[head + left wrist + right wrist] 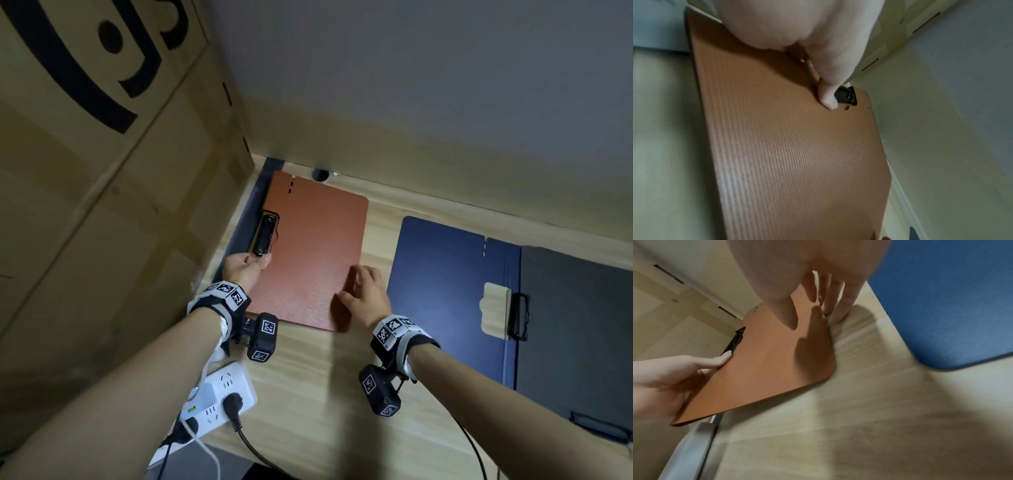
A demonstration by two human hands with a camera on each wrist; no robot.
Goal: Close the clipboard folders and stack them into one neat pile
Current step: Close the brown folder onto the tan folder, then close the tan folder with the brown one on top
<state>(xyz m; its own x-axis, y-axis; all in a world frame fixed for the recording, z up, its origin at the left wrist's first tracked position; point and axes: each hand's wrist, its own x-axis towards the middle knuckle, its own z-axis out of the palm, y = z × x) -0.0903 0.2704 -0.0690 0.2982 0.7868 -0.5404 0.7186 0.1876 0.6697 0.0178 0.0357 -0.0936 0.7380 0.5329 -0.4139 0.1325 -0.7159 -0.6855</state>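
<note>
Closed ribbed orange folder [310, 253], black clip [264, 234] at left edge

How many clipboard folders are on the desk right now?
2. The orange folder lies closed at the left by the cardboard box, both hands on it; the blue folder lies open at the right. Others may sit out of frame.

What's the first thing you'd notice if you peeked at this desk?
Probably the orange-brown folder, closed, near the desk's left edge beside a big cardboard box. The left hand pinches its edge by the black clip; the right hand touches its other edge. To the right, a blue folder lies open.
</note>
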